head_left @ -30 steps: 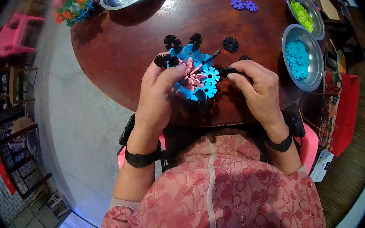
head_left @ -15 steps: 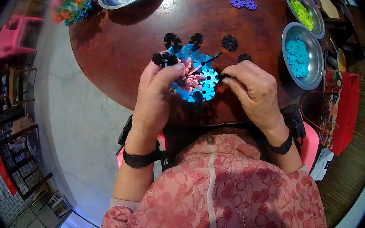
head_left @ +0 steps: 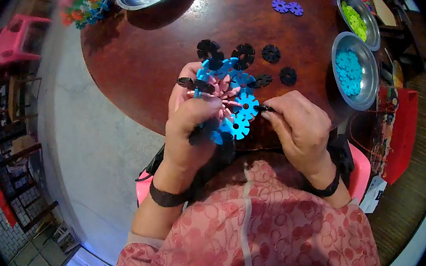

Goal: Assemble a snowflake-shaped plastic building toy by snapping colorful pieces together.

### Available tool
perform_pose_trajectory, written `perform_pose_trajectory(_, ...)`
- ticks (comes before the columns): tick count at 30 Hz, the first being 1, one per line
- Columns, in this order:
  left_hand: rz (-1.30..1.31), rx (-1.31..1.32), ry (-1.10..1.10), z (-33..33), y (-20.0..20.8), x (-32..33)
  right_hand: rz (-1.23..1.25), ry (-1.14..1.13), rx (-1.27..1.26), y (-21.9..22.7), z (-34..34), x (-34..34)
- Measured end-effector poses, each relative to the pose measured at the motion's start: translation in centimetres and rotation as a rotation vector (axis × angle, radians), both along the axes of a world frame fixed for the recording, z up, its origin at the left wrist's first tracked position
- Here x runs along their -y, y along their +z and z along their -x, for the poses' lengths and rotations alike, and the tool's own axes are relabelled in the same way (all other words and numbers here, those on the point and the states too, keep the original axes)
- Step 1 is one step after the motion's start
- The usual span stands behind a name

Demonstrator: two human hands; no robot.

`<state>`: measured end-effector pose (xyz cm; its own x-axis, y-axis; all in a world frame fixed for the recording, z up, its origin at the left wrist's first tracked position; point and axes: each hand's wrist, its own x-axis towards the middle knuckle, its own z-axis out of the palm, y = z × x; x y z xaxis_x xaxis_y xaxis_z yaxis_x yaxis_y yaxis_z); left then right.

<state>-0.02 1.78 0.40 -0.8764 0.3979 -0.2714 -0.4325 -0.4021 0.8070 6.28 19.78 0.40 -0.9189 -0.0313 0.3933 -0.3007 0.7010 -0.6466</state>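
Observation:
My left hand (head_left: 194,113) is closed around a flower-like cluster of interlocking plastic discs, its thumb pressing on the pink middle (head_left: 224,96). Blue notched discs (head_left: 240,127) ring that middle, and black discs (head_left: 243,56) stick out from the blue ones. At the cluster's right side, my right hand (head_left: 296,129) pinches a black disc (head_left: 265,108), seen edge-on, against a blue disc's rim. Whether its slot is engaged I cannot tell. Two loose black discs (head_left: 288,76) lie on the table just beyond.
A metal bowl of blue discs (head_left: 352,98) and one of green discs (head_left: 371,39) stand on the right. Another metal bowl (head_left: 128,0) is at the far left, beside a colourful disc model (head_left: 89,3). Purple discs (head_left: 280,5) lie on the far side of the brown table (head_left: 142,68).
The cluster has tilted and come slightly nearer me in my left hand. My right hand has moved a little nearer too, uncovering a loose black disc on the table.

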Motion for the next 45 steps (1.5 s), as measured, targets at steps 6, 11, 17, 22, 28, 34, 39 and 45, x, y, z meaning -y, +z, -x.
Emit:
perform_pose_trajectory(6,-0.022,-0.014,0.071,-0.3,0.7,-1.0,-0.065,0.027,-0.024,0.1,0.4,0.5)
perform_pose_trajectory(11,0.061,-0.044,0.162,-0.7,0.7,-1.0,-0.062,0.042,-0.040,-0.1,0.7,0.8)
perform_pose_trajectory(17,-0.045,0.067,0.120,0.1,-0.6,-0.3,-0.018,0.062,-0.009,-0.4,1.6,-0.7)
perform_pose_trajectory(22,-0.236,0.017,0.181,1.1,-1.0,1.0,-0.149,-0.114,0.091,-1.4,2.1,-4.4)
perform_pose_trajectory(28,-0.271,0.023,0.157,1.3,-0.2,0.9,-0.278,-0.185,0.139,-2.9,2.2,-4.7)
perform_pose_trajectory(34,-0.284,0.015,0.067,1.4,0.0,1.0,-0.273,-0.191,0.221,-2.4,2.1,-5.2)
perform_pose_trajectory(39,-0.249,0.004,0.119,1.1,0.1,0.5,0.166,-0.115,0.236,-1.1,1.1,-3.0)
perform_pose_trajectory(45,-0.199,-0.010,0.149,0.9,0.2,0.0,0.306,-0.013,0.215,0.9,0.0,0.0)
